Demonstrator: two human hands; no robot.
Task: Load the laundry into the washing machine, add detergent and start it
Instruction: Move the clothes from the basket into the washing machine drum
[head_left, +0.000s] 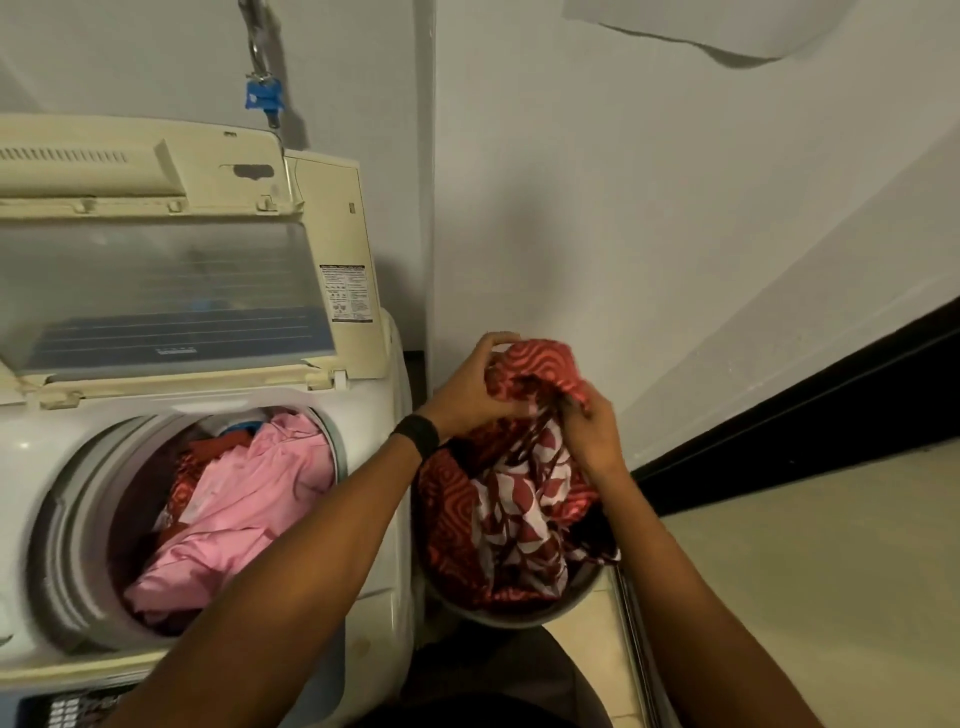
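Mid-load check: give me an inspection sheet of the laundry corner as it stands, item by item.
Surface: beige tiled floor; round grey basket stands on it, right of the machine.
Job's things: white top-loading washing machine, lid raised; pink garment and red clothes in the drum; white-and-maroon leaf-print cloth in the basket; detergent not seen.
Clutter: nothing seen.
Hands: left hand and right hand, fingers curled round a red wave-patterned cloth above the basket.
Cables: metal hose with blue tap fitting on the wall behind the machine.
Surroundings: white walls, black skirting.
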